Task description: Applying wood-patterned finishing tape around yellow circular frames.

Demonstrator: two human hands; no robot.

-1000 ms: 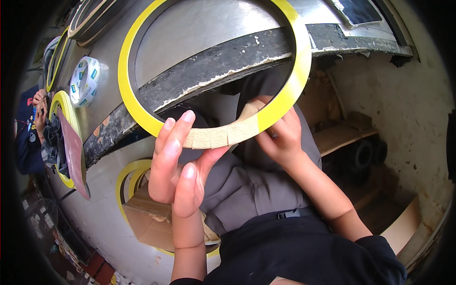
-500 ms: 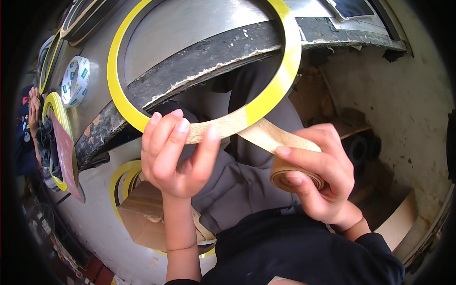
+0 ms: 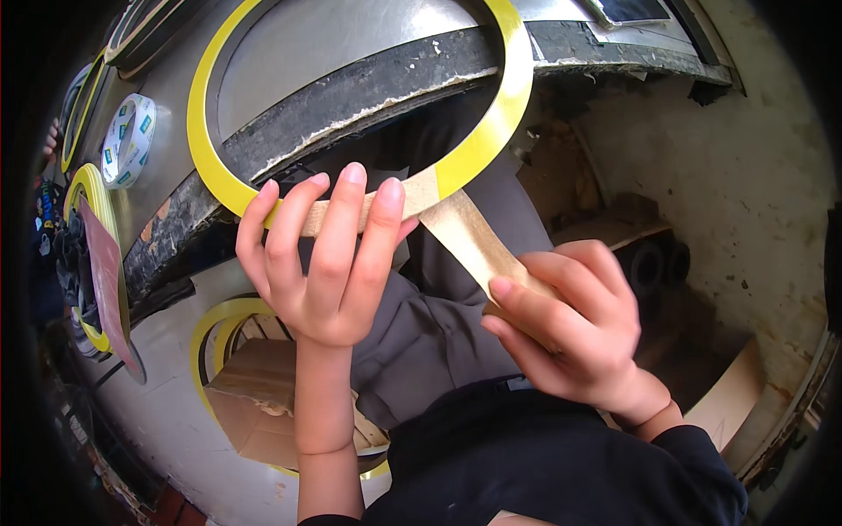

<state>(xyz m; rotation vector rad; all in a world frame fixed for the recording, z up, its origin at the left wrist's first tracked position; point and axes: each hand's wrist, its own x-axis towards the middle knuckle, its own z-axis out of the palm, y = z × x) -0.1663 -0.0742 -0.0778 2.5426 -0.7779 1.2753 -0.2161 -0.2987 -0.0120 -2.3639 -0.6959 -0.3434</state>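
Left hand (image 3: pixel 329 263) is gripping the near arc of the yellow ring (image 3: pixel 513 105), four fingers (image 3: pixel 338 232) lying flat over the front of the rim, pressing the tan tape (image 3: pixel 469 237) against it. Right hand (image 3: pixel 570 329) is closing around a tape roll (image 3: pixel 517 294), fingers curled over it and mostly hiding it, just right of and nearer than the left hand. The tan strip is running taut from the roll up and left to the ring, where it is already covering the rim's near stretch under the left fingers. The ring itself is being held up in front of the person, tilted, its far arc reaching to the top of the view.

Behind it, a grey metal table (image 3: pixel 351 35) with a ragged black edge is curving across. On its left, a white roll with blue marks (image 3: pixel 127 140) is lying flat, and further left another yellow ring (image 3: pixel 92 188) is standing with a reddish board (image 3: pixel 110 280) leaning by it. Near left, a third yellow ring (image 3: pixel 210 320) is circling a cardboard box (image 3: pixel 254 408). Right, a pale stained wall (image 3: pixel 737 175) is filling the side.
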